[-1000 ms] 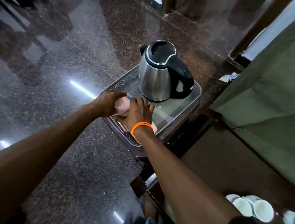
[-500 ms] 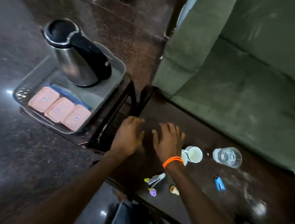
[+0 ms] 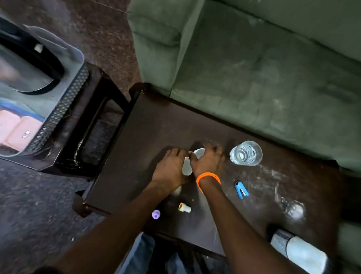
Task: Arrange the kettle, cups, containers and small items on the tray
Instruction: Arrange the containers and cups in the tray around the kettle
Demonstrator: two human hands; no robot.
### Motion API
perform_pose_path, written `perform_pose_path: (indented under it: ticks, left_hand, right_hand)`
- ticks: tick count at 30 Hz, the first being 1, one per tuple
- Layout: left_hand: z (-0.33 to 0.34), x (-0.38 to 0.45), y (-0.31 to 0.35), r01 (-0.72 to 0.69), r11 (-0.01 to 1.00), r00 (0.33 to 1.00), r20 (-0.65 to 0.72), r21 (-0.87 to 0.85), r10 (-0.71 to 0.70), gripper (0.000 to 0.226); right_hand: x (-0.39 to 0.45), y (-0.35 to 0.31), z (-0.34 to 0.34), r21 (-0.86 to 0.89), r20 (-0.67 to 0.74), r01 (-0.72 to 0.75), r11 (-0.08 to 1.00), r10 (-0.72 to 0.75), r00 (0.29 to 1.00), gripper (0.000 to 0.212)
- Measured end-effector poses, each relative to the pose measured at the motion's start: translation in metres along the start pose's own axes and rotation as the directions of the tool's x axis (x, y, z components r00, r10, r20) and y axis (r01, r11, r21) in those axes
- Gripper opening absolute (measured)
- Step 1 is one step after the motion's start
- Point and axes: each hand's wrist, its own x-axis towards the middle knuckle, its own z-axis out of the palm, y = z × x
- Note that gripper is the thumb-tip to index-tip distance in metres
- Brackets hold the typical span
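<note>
On the dark wooden table (image 3: 146, 135) two small white cups stand side by side. My right hand (image 3: 208, 162), with an orange band at the wrist, curls over the farther white cup (image 3: 198, 152). My left hand (image 3: 170, 169) grips the nearer white cup (image 3: 187, 169), which is mostly hidden between the two hands. At the left edge, a grey tray (image 3: 59, 111) with a perforated wall holds the steel kettle (image 3: 23, 67) and a row of pink containers (image 3: 10, 129). A clear glass (image 3: 246, 153) stands just right of my right hand.
Small items lie on the table near me: a blue clip-like thing (image 3: 242, 189), a yellow-and-white cap (image 3: 184, 207) and a purple piece (image 3: 156, 214). A grey-white cylinder (image 3: 298, 251) lies at the near right. A green sofa (image 3: 271, 68) borders the table's far side. The tray sits on a dark stool (image 3: 98, 112).
Both hands left the tray, crossed to the table and now close on the two white cups. The view swung right, so the tray sits at the left edge.
</note>
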Motion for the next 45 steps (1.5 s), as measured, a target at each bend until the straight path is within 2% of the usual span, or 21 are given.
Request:
perform_pose_path:
  ticks: [2,6,9,13,17,20,24,26,30,33,36,45]
  left_hand:
    - [0.0,0.003,-0.001,-0.001,1.0,1.0,0.0,0.022,0.001,0.078]
    - [-0.001,0.002,-0.003,-0.002,0.998,1.0,-0.017,0.062,0.003,0.066]
    - [-0.009,0.0,-0.012,0.003,0.999,0.999,-0.038,0.05,-0.001,0.06]
    - [-0.044,-0.004,-0.029,0.016,1.0,0.994,-0.11,0.01,-0.015,0.067]
    - [-0.112,-0.023,-0.053,0.053,0.997,0.974,-0.218,-0.047,-0.062,0.08]
    - [-0.181,-0.046,-0.081,0.094,0.992,0.949,-0.295,-0.081,-0.114,0.078]
    - [-0.27,-0.072,-0.129,0.145,0.985,0.888,-0.426,-0.096,-0.173,0.061]
    - [-0.306,-0.08,-0.16,0.195,0.978,0.863,-0.462,-0.069,-0.204,0.059]
    - [-0.357,-0.085,-0.231,0.351,0.936,0.824,-0.465,-0.032,-0.325,0.07]
    - [-0.378,-0.079,-0.275,0.434,0.901,0.788,-0.479,-0.015,-0.388,0.073]
    - [-0.387,-0.068,-0.305,0.474,0.88,0.782,-0.46,-0.002,-0.422,0.069]
    - [-0.393,-0.033,-0.344,0.462,0.885,0.781,-0.446,-0.058,-0.437,0.059]
  right_hand:
    - [0.005,-0.003,0.0,0.038,0.004,-0.02,0.999,0.02,1.0,0.055]
    - [0.011,-0.01,-0.003,0.129,0.025,-0.155,0.98,0.153,0.988,0.038]
    - [0.015,-0.017,-0.007,0.153,0.041,-0.155,0.976,0.15,0.988,0.036]
    - [0.015,-0.047,-0.021,0.141,0.007,-0.022,0.99,0.022,1.0,0.048]
    - [0.004,-0.111,-0.035,0.201,0.005,0.124,0.972,-0.128,0.992,0.055]
    - [-0.014,-0.175,-0.039,0.232,0.007,0.277,0.932,-0.286,0.958,0.055]
    - [-0.047,-0.269,-0.033,0.282,-0.01,0.438,0.853,-0.454,0.891,0.054]
    - [-0.064,-0.315,-0.026,0.315,0.004,0.474,0.822,-0.501,0.865,0.058]
    - [-0.091,-0.386,0.004,0.357,0.03,0.528,0.771,-0.574,0.818,0.064]
    - [-0.098,-0.417,0.03,0.322,0.057,0.538,0.779,-0.584,0.81,0.062]
    - [-0.099,-0.429,0.055,0.242,0.072,0.552,0.798,-0.582,0.81,0.064]
    - [-0.095,-0.421,0.105,-0.015,0.092,0.617,0.787,-0.613,0.784,0.06]
